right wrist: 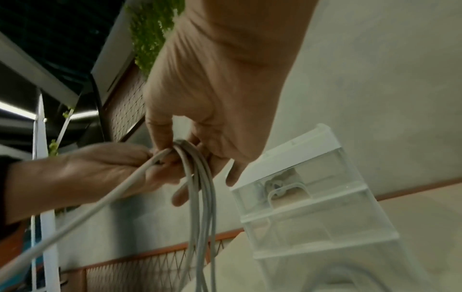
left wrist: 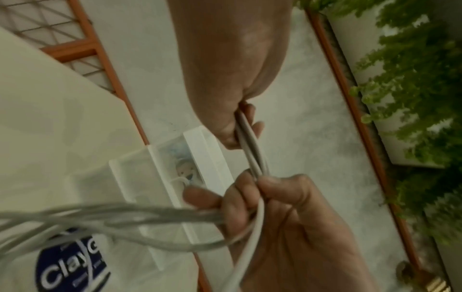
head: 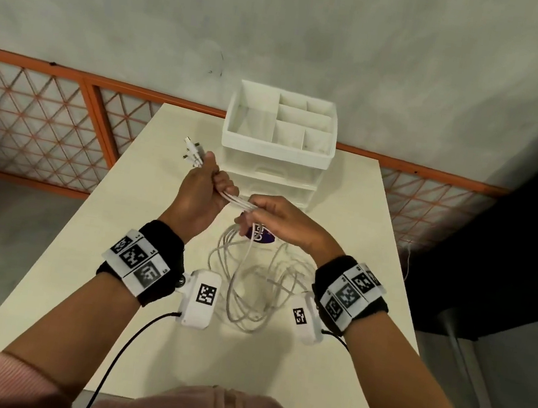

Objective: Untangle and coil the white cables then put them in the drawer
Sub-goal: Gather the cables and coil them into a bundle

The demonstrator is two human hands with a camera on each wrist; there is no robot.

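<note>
The white cables (head: 251, 284) lie in loose tangled loops on the table (head: 84, 281), with a bunch of strands lifted up between both hands. The left hand (head: 200, 194) is closed in a fist round the bunch, plugs (head: 192, 151) sticking out past its thumb. The right hand (head: 279, 221) pinches the same strands just beside it, fingers curled. Behind them stands the drawer unit (head: 278, 143), both drawers closed.
</note>
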